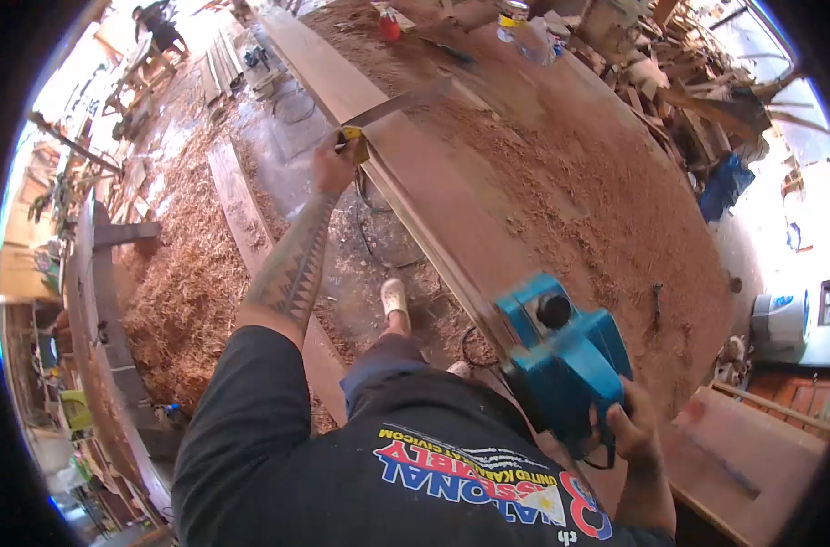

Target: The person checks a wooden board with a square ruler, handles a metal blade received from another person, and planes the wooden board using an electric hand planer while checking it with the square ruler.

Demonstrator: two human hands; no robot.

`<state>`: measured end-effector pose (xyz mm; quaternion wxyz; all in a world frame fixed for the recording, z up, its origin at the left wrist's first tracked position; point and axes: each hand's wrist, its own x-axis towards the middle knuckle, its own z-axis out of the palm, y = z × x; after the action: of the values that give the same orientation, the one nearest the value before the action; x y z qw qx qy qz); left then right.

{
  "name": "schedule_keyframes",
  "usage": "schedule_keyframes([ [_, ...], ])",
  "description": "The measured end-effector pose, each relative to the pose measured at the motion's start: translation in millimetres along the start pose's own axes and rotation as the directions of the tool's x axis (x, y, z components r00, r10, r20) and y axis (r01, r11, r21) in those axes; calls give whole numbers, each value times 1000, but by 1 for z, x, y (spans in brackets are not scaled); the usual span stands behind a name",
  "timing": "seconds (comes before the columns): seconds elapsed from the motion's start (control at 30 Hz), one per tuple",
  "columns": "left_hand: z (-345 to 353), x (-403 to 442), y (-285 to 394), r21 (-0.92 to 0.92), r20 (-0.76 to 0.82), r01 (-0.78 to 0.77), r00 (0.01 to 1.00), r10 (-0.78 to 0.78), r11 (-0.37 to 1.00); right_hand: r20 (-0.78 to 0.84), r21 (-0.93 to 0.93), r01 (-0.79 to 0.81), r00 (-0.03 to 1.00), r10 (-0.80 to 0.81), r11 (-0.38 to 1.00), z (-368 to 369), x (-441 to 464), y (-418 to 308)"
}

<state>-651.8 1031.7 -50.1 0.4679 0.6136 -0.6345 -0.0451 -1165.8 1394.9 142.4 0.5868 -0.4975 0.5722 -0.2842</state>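
Observation:
My left hand (335, 166) is closed round the yellow and black handle of a handsaw (401, 105), beside the left edge of a long wooden board (424, 173). The saw's blade lies across the board and points to the right. At the lower right, my right hand (632, 421) is wrapped round the rear of a teal power planer (565, 351). The planer is at the near end of the board, and its black knob faces up. Part of my right hand's grip is hidden behind the tool's body.
Wood shavings (182, 301) are heaped at the left beside a narrow plank (237, 196). A dark cable (369, 237) runs over the floor near my foot. Scrap wood (698, 109) is piled at the upper right, near a white bucket (780, 324). Another person (160, 27) stands far off at the upper left.

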Motion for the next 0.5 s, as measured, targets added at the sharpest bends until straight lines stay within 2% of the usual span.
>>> schedule_keyframes([
  [0.1,13,-8,-9,-5,-1,77,997,-77,997,11,8,-58,998,58,998,-10,-38,-4],
  [0.17,16,-8,-16,-31,-12,71,997,-71,997,26,9,-95,995,95,995,-13,-45,-5],
  [0.2,17,-8,-14,-46,-20,68,997,-69,997,35,9,-87,996,86,996,-14,-46,-3],
  [0.23,14,-9,-11,18,-15,93,996,-93,996,45,8,-79,996,79,997,-13,-45,-2],
  [0.33,19,-8,-21,65,-19,38,999,-37,997,60,21,-70,996,69,997,-10,-38,-1],
  [0.5,17,-7,-14,20,-16,61,998,-61,998,29,4,-63,998,63,998,-2,-19,-2],
])
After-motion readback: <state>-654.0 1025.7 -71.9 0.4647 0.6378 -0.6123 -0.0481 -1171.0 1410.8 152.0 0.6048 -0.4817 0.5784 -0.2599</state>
